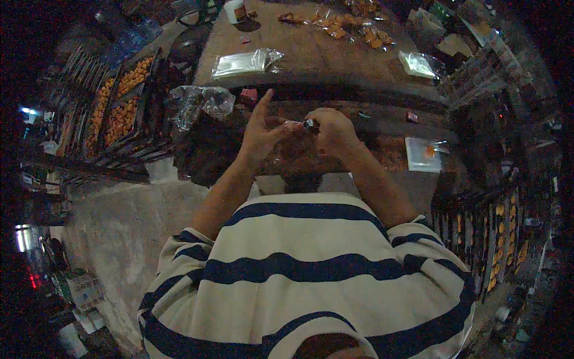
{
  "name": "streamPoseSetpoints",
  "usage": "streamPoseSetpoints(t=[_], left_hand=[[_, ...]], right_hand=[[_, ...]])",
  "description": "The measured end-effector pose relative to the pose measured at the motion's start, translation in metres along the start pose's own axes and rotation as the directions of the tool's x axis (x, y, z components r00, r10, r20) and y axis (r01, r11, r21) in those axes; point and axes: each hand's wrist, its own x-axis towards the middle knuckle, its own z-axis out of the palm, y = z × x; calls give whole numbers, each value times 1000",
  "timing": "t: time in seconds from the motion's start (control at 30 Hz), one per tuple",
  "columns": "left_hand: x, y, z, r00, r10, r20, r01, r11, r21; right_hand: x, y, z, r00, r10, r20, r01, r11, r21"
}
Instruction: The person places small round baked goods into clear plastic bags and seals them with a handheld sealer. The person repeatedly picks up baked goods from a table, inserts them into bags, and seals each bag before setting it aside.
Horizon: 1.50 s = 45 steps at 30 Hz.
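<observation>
My left hand (263,134) pinches the end of a small, thin piece of plastic (293,123) between thumb and a finger, while its index finger points up and away. Close beside it on the right, my right hand (334,130) is closed around a small dark object with a shiny end (309,124), which meets the plastic; its kind is too blurred to tell. Beneath the hands the view is dark. Beyond them on the wooden table (314,67) lies a stack of clear plastic bags (244,63).
Racked trays of orange-brown baked pieces (123,116) stand left, and more trays (500,242) stand right. Wrapped pieces (336,24) and a white cup (235,11) are on the far table. A crumpled clear bag (202,103) lies left, a clear flat packet (423,155) right.
</observation>
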Motion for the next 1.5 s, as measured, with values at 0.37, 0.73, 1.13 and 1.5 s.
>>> streamPoseSetpoints(t=[0.37, 0.73, 1.13, 1.5], left_hand=[[-1, -77, -11, 653, -748, 119, 758, 644, -108], [-25, -63, 2, 863, -498, 82, 491, 866, 97], [-80, -68, 1, 998, -53, -17, 53, 998, 14], [-82, -34, -23, 940, -330, 89, 336, 940, -55]], right_hand=[[-19, 163, 111, 998, 6, -62, -22, 963, -267], [-9, 77, 93, 974, -223, 23, 193, 886, 422], [-19, -11, 96, 957, -164, -241, 206, 965, 164], [-12, -1, 65, 924, -324, 203, 307, 945, 115]])
